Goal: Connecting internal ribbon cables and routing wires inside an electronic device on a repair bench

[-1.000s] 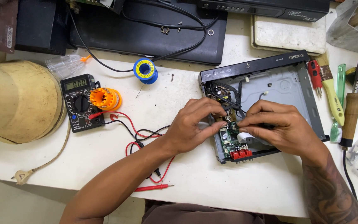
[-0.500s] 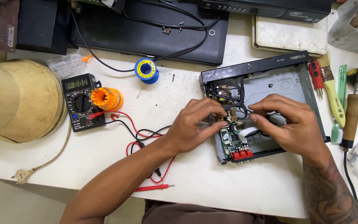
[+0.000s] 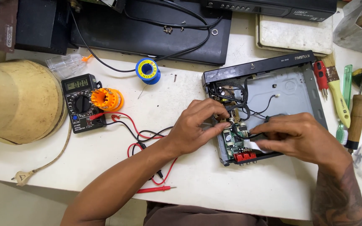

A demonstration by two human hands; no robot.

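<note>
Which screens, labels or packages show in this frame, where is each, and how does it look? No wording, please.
Multimeter: left of the left hand, black, upright rectangle with a grey screen on top.
Solder spool: table centre back, blue round reel with a yellow label.
Open player chassis: under both hands, grey tray, black front strip with pale lettering.
Clear plastic bag: behind the multimeter, crumpled.
Right hand: over the chassis's near edge.

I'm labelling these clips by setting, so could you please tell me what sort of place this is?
Most likely an electronics repair bench: a digital multimeter with red and black probe leads, a spool of solder, and both hands working inside an opened player chassis with its green circuit board exposed.
</note>
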